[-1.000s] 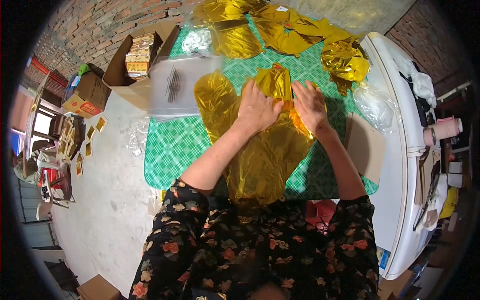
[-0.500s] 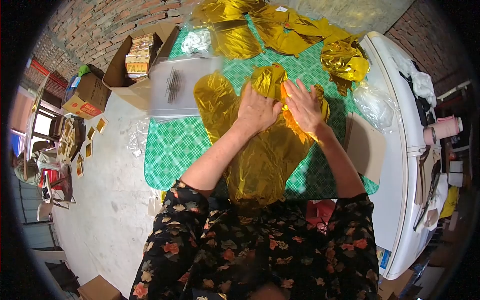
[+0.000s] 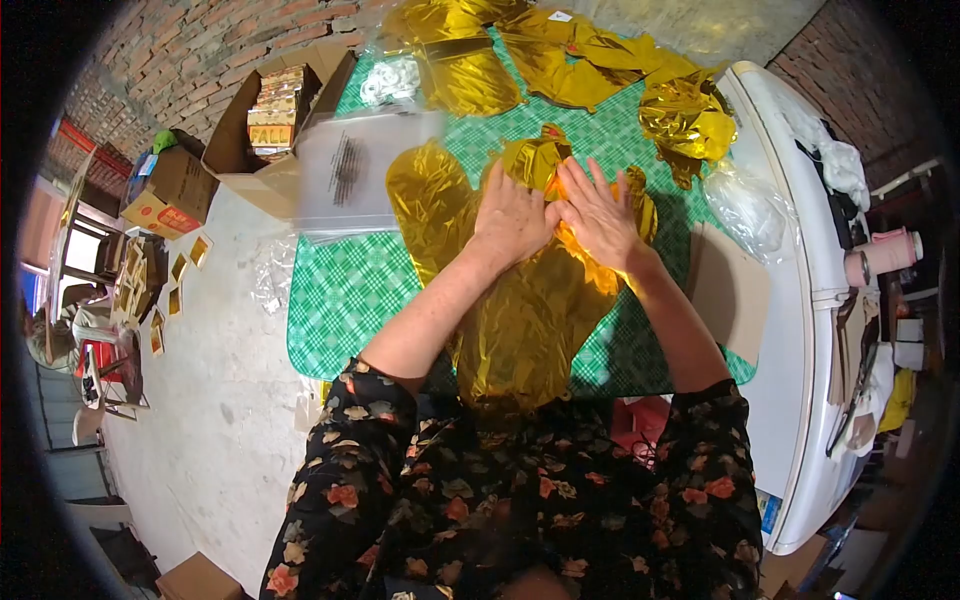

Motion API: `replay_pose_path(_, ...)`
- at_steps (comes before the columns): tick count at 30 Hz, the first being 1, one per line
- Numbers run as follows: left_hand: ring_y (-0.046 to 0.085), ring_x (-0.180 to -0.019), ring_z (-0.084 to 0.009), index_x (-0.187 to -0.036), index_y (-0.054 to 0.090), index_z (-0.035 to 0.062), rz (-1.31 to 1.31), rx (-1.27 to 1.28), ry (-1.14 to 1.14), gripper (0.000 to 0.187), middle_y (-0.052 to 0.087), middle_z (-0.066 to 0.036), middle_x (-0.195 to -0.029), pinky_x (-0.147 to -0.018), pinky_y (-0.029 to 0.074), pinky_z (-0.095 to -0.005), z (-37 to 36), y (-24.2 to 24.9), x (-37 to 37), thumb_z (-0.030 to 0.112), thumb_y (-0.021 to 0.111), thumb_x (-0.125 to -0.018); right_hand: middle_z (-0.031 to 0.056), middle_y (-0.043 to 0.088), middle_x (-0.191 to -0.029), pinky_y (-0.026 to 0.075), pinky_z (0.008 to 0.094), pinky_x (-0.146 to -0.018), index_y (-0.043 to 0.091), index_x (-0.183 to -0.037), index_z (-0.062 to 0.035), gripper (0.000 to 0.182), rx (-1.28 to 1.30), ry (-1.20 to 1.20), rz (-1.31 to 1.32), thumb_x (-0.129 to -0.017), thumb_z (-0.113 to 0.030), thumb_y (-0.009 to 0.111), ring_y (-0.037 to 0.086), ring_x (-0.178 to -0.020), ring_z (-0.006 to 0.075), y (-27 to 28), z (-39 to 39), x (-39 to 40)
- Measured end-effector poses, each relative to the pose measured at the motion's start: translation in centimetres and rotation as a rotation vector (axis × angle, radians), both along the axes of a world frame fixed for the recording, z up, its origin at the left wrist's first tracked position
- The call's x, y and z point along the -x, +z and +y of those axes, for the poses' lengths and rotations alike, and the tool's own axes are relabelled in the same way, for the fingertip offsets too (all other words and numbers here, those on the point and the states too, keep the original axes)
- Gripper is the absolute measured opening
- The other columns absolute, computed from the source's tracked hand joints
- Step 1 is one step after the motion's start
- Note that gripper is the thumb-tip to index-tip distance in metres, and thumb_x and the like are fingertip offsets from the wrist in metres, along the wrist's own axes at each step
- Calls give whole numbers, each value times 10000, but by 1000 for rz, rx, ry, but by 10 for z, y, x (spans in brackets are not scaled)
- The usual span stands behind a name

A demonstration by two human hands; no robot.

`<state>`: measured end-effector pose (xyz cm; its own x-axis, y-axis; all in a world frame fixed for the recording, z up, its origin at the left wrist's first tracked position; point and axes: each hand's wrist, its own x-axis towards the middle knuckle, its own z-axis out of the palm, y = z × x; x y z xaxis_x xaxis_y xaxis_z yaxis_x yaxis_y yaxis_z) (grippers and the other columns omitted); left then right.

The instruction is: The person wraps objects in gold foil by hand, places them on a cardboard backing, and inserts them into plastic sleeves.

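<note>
A large gold foil balloon [image 3: 520, 330], deflated and wrinkled, lies across the green checked tablecloth [image 3: 340, 300], its lower end reaching the table's front edge. My left hand [image 3: 512, 218] rests flat on its upper part, fingers stretched forward. Beside it, my right hand [image 3: 598, 215] presses on the foil with fingers spread. The two thumbs meet or nearly meet. Under and around my right palm the foil shines bright orange. What lies beneath both palms is hidden.
More gold foil balloons [image 3: 575, 70] lie at the table's back. Clear plastic bags [image 3: 350, 170] are at the left, near a carton [image 3: 225, 150] of packed goods. A cardboard sheet [image 3: 725, 290] and crumpled clear plastic [image 3: 745, 210] lie right, beside a white appliance [image 3: 790, 400].
My right hand has shifted slightly left, toward my left hand, over the balloon. My left hand stays nearly in place.
</note>
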<state>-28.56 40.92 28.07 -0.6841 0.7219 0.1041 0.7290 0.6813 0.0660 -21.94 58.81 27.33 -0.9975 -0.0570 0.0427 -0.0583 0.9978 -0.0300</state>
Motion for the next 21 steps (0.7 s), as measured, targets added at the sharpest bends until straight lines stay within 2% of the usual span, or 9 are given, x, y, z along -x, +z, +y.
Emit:
replay_pose_path(3, 350, -1506, -388, -1553, 456, -15, 110, -129, -5, 660, 449, -208, -1606, -1276, 137, -545, 1, -20, 4, 435, 356, -1080, 65, 178, -1760, -2, 632, -1279, 247, -1667, -124, 668, 12, -8, -19, -1125, -511, 285, 82, -1629, 311, 1, 0, 1)
replay_pose_path(6, 303, -1524, -415, -1565, 413, -24, 97, -330, -48, 680, 403, -238, -1619, -1277, 143, -550, 0, -28, 15, 394, 451, -1029, 67, 173, -1759, 0, 636, -1278, 261, -1661, -121, 665, 32, -8, -9, -1123, -510, 294, 81, -1628, 314, 1, 0, 2)
replay_pose_path(9, 234, -1570, -435, -1592, 359, -29, 82, -390, 112, 737, 348, -270, -1646, -1299, 136, -555, -11, 2, 18, 338, 559, -985, 75, 177, -1755, -1, 646, -1276, 267, -1658, -123, 659, 0, -21, -48, -1122, -505, 302, 80, -1627, 316, 5, -2, 2)
replay_pose_path(10, 233, -1568, -454, -1591, 359, -19, 131, -529, 118, 750, 333, -286, -1645, -1289, 177, -566, -17, 13, 22, 275, 618, -952, 78, 179, -1753, -1, 649, -1275, 267, -1657, -124, 656, -21, -27, -71, -1123, -503, 303, 78, -1626, 317, 6, -3, 2)
replay_pose_path(13, 254, -1560, -457, -1580, 375, -19, 317, -694, 71, 736, 333, -287, -1647, -1281, 206, -564, -25, 47, 31, 261, 623, -947, 95, 193, -1746, 0, 663, -1270, 265, -1658, -129, 650, 29, 0, 8, -1120, -490, 321, 85, -1624, 331, 0, -1, 1)
replay_pose_path(14, 282, -1559, -430, -1570, 405, 7, 304, -666, 15, 677, 369, -268, -1638, -1281, 230, -544, -23, 59, 28, 243, 604, -967, 98, 195, -1745, -4, 666, -1269, 264, -1659, -131, 651, 11, 2, 5, -1119, -490, 316, 82, -1624, 334, 0, -1, 1)
replay_pose_path(17, 301, -1564, -383, -1559, 443, 37, 174, -512, -298, 620, 439, -220, -1612, -1284, 237, -523, -1, 29, 36, 231, 584, -988, 106, 208, -1741, -17, 670, -1268, 265, -1661, -138, 657, -49, 8, -31, -1114, -500, 296, 69, -1627, 342, 1, -1, 2)
replay_pose_path(18, 314, -1566, -336, -1561, 459, 60, 53, -452, -348, 557, 469, -175, -1607, -1292, 221, -500, 6, 18, 39, 296, 498, -1058, 108, 217, -1739, -24, 669, -1269, 267, -1662, -141, 662, -73, 6, -59, -1111, -509, 285, 61, -1628, 342, 2, -1, 2)
replay_pose_path(21, 314, -1568, -312, -1570, 452, 59, -193, -314, -336, 580, 455, -154, -1624, -1298, 201, -477, 18, 10, 46, 401, 391, -1106, 110, 233, -1735, -39, 667, -1270, 275, -1662, -141, 681, -74, -3, -94, -1105, -532, 269, 46, -1631, 342, 5, -2, 3)
